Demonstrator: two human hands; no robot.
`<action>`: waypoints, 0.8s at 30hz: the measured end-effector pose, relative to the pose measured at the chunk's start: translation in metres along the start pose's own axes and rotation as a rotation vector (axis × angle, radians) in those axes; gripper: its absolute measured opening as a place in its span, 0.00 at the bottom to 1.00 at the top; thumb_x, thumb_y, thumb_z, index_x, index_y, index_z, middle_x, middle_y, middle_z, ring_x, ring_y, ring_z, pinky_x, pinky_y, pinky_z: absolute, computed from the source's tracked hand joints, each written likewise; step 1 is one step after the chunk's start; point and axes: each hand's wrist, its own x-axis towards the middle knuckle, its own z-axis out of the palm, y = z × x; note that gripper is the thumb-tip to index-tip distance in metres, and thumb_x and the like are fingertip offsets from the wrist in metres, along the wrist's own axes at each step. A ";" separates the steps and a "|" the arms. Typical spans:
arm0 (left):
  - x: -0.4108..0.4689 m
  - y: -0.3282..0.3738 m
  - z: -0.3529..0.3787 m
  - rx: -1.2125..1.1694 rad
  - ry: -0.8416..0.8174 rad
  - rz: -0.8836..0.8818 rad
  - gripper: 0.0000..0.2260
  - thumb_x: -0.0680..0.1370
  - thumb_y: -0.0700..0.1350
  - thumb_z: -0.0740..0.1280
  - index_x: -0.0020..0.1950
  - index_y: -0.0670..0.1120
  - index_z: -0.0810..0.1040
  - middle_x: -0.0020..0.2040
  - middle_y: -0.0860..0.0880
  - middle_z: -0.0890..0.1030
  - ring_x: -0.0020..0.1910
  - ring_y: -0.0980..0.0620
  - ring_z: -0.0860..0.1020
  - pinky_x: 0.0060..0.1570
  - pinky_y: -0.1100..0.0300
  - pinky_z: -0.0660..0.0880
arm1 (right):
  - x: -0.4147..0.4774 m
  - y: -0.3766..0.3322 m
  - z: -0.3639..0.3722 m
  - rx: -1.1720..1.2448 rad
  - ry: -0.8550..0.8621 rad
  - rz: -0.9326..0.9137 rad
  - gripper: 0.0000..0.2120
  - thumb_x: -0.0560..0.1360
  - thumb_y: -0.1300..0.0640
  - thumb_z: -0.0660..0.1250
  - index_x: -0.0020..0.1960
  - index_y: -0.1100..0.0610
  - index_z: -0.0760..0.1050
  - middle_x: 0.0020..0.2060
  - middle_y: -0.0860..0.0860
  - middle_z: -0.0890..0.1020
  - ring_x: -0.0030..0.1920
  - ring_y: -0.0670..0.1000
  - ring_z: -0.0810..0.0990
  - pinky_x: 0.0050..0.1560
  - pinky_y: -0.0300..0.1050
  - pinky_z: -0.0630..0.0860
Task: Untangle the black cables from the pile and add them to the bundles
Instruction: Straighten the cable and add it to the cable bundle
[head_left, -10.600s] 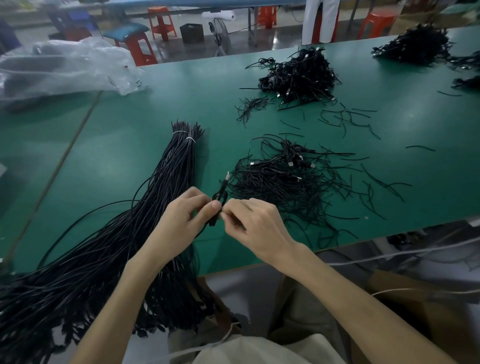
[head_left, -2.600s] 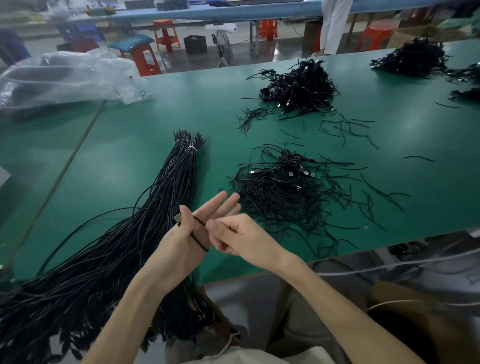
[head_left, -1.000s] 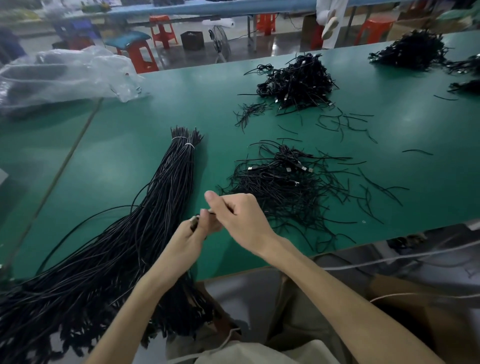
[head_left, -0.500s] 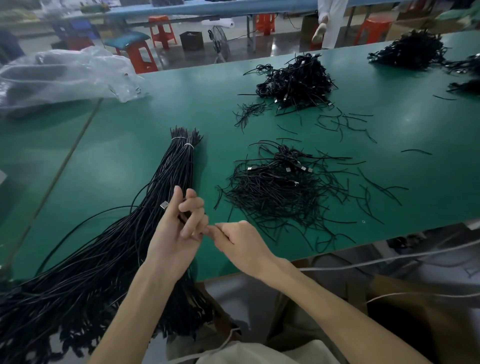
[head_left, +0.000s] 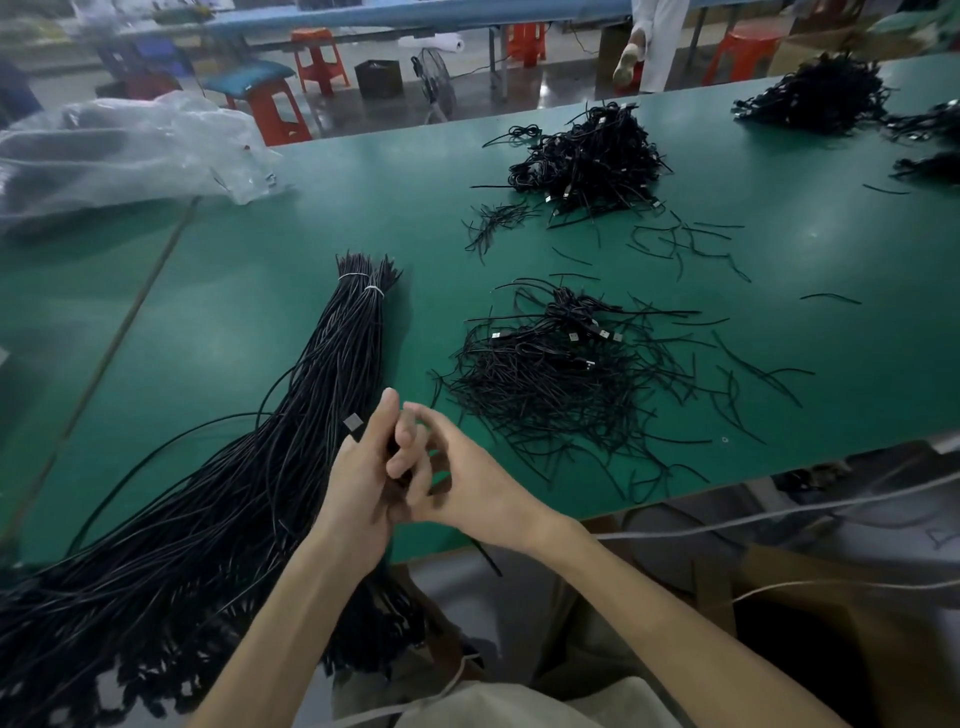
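Left hand (head_left: 358, 478) upright, pinching black cable (head_left: 354, 424); right hand (head_left: 467, 483) curled round it, hands touching

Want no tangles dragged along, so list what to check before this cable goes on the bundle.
1. Left hand holds the cable: ok, its connector sticks out beside the hand.
2. Right hand grips the cable too: cannot tell, the fingers overlap.
3. Cable free of the pile: looks ok, no strand visibly runs from the hands to it.
4. Cable straightened: cannot tell, the hands hide most of it; one end hangs below the table edge.
5. Bundle within reach: ok, it lies just left of the left hand.
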 end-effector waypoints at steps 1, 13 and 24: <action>-0.001 -0.001 0.000 -0.016 -0.038 0.012 0.23 0.81 0.62 0.65 0.33 0.48 0.72 0.25 0.50 0.67 0.22 0.52 0.70 0.37 0.54 0.80 | -0.001 0.000 -0.002 0.070 0.011 -0.012 0.35 0.74 0.67 0.75 0.76 0.54 0.65 0.56 0.50 0.80 0.51 0.49 0.82 0.62 0.49 0.79; -0.001 0.006 0.000 -0.069 -0.310 0.002 0.16 0.84 0.51 0.65 0.45 0.39 0.80 0.47 0.37 0.82 0.45 0.43 0.82 0.50 0.55 0.81 | -0.004 0.003 0.008 0.288 0.260 -0.041 0.10 0.76 0.69 0.71 0.56 0.71 0.75 0.40 0.66 0.75 0.43 0.56 0.73 0.53 0.55 0.75; -0.005 0.021 -0.013 0.005 -0.506 0.081 0.06 0.82 0.38 0.65 0.52 0.39 0.82 0.53 0.37 0.82 0.55 0.41 0.82 0.60 0.53 0.78 | -0.010 -0.004 0.012 0.251 0.431 -0.192 0.15 0.74 0.66 0.75 0.60 0.59 0.81 0.53 0.57 0.83 0.56 0.55 0.83 0.61 0.56 0.79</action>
